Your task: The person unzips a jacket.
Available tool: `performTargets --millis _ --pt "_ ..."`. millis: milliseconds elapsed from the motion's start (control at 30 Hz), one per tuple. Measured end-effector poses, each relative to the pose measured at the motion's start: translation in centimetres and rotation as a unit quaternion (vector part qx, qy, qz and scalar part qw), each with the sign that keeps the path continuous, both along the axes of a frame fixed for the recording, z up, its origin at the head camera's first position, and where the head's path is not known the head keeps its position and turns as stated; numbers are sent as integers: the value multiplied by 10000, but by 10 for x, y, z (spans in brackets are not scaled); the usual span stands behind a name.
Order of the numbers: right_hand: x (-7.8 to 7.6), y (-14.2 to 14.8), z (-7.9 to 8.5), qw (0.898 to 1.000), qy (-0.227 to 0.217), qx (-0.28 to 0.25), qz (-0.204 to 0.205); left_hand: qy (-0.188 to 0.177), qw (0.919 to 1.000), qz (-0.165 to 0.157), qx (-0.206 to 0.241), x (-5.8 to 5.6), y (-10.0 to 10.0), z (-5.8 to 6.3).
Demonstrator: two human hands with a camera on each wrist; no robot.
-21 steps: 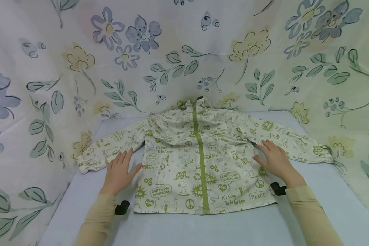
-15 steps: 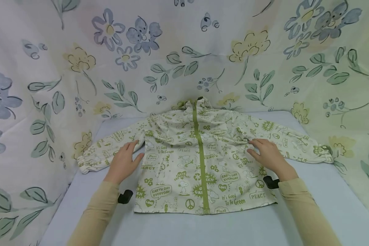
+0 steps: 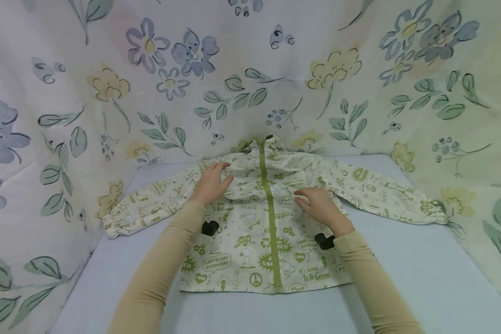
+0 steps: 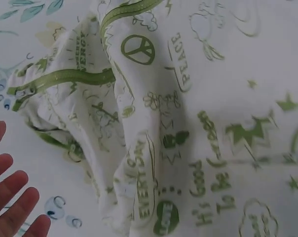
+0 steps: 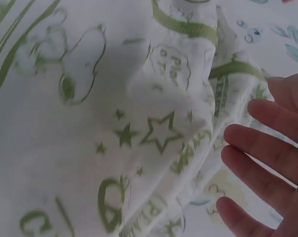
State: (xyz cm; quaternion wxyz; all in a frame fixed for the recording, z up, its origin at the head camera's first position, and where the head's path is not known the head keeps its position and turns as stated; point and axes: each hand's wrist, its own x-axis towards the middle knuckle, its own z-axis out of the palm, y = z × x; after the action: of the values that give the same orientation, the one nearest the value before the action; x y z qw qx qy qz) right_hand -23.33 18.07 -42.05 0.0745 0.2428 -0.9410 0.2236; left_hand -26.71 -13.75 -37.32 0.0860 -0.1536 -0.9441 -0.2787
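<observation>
A cream zip-up jacket with olive-green print lies front up, its collar at the back and both sleeves spread sideways. An olive zipper strip runs down its middle. My left hand hangs over the upper left chest, fingers apart and holding nothing. Over the right chest, lower down, is my right hand, its fingers loosely bent around nothing. In the left wrist view the left fingers show beside the creased jacket front. The right wrist view has the right fingers spread over the fabric.
The jacket lies on a pale table. A flower-printed cloth hangs behind and along both sides, close to the collar and the sleeve cuffs. A black wrist piece sits under the left wrist, another black piece under the right.
Both hands have come inward from the jacket's sides to above its chest, the left also farther toward the collar. The jacket lies much as before; the head view has tilted slightly.
</observation>
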Motion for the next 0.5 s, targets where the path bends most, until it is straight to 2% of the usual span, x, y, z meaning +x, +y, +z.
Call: performTargets --millis 133,233,367,500 --pt "-5 -14 3 9999 -88 8 55 -217 9988 40 436 -25 15 -2" --pt "-8 -22 4 9998 -159 98 110 -272 9980 98 560 -39 25 -1" --pt "-12 -31 4 9994 -231 196 188 -407 9983 74 398 -53 42 4" --pt "-13 -39 6 9991 -151 323 222 -470 9986 -102 209 -65 60 8"
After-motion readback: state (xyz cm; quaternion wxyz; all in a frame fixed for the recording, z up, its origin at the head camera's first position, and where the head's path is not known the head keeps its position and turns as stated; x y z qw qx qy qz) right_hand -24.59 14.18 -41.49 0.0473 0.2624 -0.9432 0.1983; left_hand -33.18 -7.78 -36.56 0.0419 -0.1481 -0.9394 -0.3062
